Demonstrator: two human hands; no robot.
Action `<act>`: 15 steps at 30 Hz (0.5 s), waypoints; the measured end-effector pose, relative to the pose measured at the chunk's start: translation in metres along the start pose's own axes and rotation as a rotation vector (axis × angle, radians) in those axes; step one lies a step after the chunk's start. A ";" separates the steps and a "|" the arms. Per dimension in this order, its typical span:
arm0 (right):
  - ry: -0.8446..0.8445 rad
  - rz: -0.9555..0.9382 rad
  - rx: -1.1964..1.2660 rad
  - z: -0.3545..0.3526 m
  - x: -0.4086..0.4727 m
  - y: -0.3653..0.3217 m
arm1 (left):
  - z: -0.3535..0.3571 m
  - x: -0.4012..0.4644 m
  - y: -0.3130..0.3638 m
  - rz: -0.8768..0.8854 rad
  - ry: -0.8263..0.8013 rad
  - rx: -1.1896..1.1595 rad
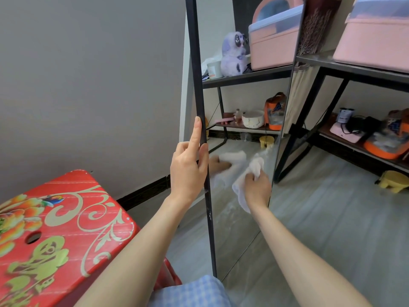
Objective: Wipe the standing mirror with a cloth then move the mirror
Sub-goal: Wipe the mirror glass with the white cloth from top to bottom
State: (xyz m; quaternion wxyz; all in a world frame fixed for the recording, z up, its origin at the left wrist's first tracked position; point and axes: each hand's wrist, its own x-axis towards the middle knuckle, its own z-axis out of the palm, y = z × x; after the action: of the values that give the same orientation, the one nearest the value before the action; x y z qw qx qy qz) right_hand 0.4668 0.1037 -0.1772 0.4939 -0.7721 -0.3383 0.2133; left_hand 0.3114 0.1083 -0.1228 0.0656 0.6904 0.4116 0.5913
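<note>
The mirror stands on the floor with its glass facing right of the camera, its black frame running up the middle of the view and its far edge close to a black shelf. The left hand grips the near frame edge, thumb curled round the front and forefinger stretched straight up along the bar. The right hand holds a white cloth bunched in its curled fingers and presses it to the lower part of the glass; a loose end of the cloth hangs below the wrist. The glass around the cloth looks smeared, and it reflects the cloth, a fingertip, the floor and the shelf's contents.

A red stool with a flower pattern sits at the lower left, just beside the mirror's foot. A grey wall rises behind it. On the shelf to the right sit a pink box on top and an orange item lower down. A yellow object rests on the floor near the shelf.
</note>
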 end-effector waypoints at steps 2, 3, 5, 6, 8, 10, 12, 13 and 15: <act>0.026 -0.141 0.154 -0.004 0.003 -0.026 | 0.002 0.000 0.001 -0.003 0.002 0.009; 0.032 -0.227 0.205 -0.005 0.005 -0.040 | 0.003 0.000 0.003 -0.011 0.006 0.010; 0.061 -0.392 0.162 -0.005 0.008 -0.059 | 0.007 0.000 0.007 -0.021 0.033 0.024; 0.067 -0.444 0.132 -0.002 0.011 -0.062 | 0.009 0.000 0.009 -0.021 0.057 0.037; 0.070 -0.428 0.123 0.006 0.019 -0.053 | 0.013 -0.002 0.011 -0.013 0.107 0.051; 0.060 -0.318 0.166 0.015 0.031 -0.026 | 0.019 -0.003 0.008 0.008 0.153 0.062; 0.007 -0.111 0.142 0.019 0.038 0.006 | 0.021 -0.003 0.004 0.019 0.188 0.079; -0.038 0.007 0.081 0.019 0.039 0.020 | 0.022 -0.003 0.003 0.020 0.201 0.092; -0.112 0.185 -0.136 0.015 0.038 0.042 | 0.024 -0.004 0.002 0.016 0.244 0.123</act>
State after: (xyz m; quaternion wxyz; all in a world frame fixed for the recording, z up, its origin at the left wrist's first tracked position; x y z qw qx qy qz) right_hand 0.4954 0.1287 -0.2210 0.3989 -0.8186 -0.3065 0.2771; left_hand 0.3333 0.1137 -0.1318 -0.0321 0.6194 0.4462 0.6452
